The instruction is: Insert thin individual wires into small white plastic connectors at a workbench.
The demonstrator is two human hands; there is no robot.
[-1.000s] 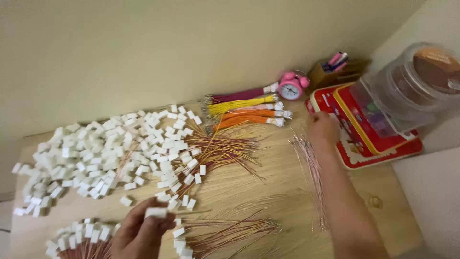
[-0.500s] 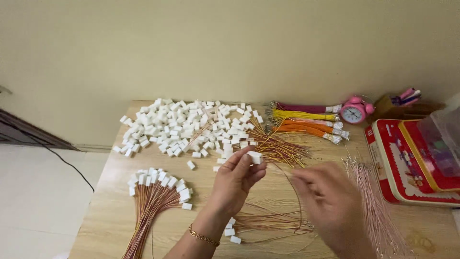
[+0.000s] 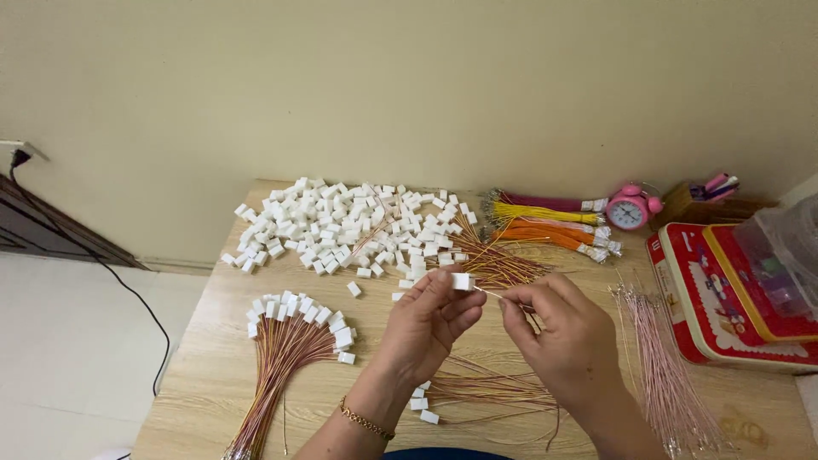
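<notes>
At your right, the red tin (image 3: 694,315) carries a clear tub (image 3: 788,264) whose contents are too blurred to tell. Since a moment ago your hands have drawn closer together over the table (image 3: 204,341). Your left hand (image 3: 430,319) pinches a white plug (image 3: 462,281) between its fingertips, and your right hand (image 3: 558,328) pinches a thin wire (image 3: 494,294) at the plug.

red tin (image 3: 733,298) cut off at right edge, thin wire (image 3: 492,295) end hidden in right hand (image 3: 562,336)

Connector pile (image 3: 341,226) behind hands (image 3: 494,328)
</notes>
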